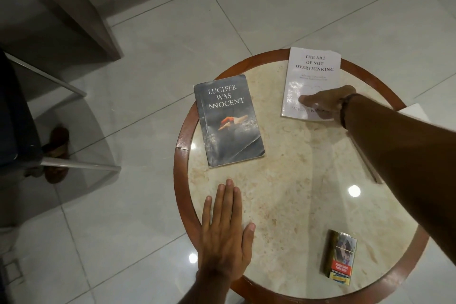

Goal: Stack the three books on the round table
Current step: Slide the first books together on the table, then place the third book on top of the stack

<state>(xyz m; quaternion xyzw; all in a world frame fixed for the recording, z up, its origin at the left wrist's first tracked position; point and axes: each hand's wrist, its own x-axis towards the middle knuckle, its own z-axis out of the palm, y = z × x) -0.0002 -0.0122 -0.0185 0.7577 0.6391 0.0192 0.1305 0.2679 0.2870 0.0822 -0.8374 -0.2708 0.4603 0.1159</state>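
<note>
The tiled floor (pixel 153 39) fills most of the view, glossy and pale, with a dark chair (pixel 17 116) cut off at the left edge; only part of its seat and metal legs show, and a brown sandal (pixel 56 153) lies under it, half hidden. The round table (pixel 181 136) has a reddish wooden rim and a cream marble top; its near edge runs out of frame at the bottom.

The right forearm crosses the table from the right edge and hides much of its far right side. Under it a third book (pixel 417 110) shows only as a white corner and a thin page edge, so its cover cannot be read.

The grey paperback "Lucifer Was Innocent" (pixel 228 121) lies flat at the table's left, worn and creased, its far left corner over the rim. The white book "The Art of Not Overthinking" (pixel 311 81) lies flat at the far side, well apart from the grey one, its top edge passing over the rim.

The left hand (pixel 225 232) rests palm down on the table's near left edge, fingers straight and together, thumb spread, holding nothing. The right hand (pixel 320 100) rests on the lower half of the white book; its fingers are foreshortened, so I cannot tell whether they grip it. It covers part of the author's name.

A cigarette pack (pixel 339 256) lies near the front right.
</note>
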